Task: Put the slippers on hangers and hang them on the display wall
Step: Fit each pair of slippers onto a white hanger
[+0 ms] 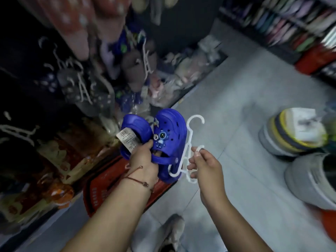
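My left hand (pixel 143 164) grips a pair of small blue clog slippers (pixel 169 135) held together, with a white price tag (pixel 128 140) hanging off the left one. The right slipper carries small charms on its top. My right hand (pixel 205 166) pinches a white plastic hanger (pixel 190 142) by its lower part, right beside the slippers, hook pointing up. The hanger's lower prong lies against the back of the right slipper. The display wall (pixel 54 79) at the left is dark and blurred, with slippers on white hangers.
A red plastic basket (pixel 98 195) sits on the floor under my left arm. Bagged slippers are piled along the wall's base (pixel 181 73). Stacked grey containers (pixel 291 137) stand at the right. Shelves of footwear (pixel 291 24) fill the far right. My shoe (pixel 169 231) is on the grey tiles.
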A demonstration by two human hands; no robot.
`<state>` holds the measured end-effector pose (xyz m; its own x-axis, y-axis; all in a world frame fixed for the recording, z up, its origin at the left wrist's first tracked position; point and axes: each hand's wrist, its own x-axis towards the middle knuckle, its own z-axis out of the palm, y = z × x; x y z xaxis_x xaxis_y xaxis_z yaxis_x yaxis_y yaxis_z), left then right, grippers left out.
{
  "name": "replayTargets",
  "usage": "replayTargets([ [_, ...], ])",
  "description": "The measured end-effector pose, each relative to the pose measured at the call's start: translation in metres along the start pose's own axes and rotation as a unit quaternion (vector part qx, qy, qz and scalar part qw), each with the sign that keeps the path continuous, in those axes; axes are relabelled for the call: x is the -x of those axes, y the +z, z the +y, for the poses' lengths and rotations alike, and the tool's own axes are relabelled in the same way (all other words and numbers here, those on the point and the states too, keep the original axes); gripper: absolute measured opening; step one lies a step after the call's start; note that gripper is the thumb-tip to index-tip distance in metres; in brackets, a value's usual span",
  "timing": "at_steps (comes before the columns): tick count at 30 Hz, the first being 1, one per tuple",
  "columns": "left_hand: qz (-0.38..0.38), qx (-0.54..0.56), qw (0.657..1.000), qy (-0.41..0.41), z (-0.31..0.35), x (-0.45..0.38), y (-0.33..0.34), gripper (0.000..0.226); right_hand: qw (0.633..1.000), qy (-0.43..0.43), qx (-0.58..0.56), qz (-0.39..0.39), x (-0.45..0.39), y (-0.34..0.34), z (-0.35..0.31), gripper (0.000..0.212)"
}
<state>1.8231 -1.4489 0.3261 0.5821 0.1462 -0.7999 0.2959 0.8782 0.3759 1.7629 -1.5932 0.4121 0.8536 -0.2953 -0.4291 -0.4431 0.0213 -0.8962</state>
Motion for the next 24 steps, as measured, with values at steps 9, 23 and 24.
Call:
replayTargets([
  [9,-0.098,0.033,0.990,0.098,0.051,0.183,0.146,0.047,0.989,-0.104,-0.095,0.045,0.106,-0.047,-0.147,0.023],
  [23,-0.146,-0.009,0.985,0.091,0.095,0.229,0.217,0.047,0.955,-0.287,-0.073,-0.004,0.178,-0.038,-0.193,0.022],
  [24,-0.145,0.003,0.983,0.113,0.096,0.244,0.219,0.049,0.949,-0.312,-0.036,0.001,0.181,-0.044,-0.190,0.024],
])
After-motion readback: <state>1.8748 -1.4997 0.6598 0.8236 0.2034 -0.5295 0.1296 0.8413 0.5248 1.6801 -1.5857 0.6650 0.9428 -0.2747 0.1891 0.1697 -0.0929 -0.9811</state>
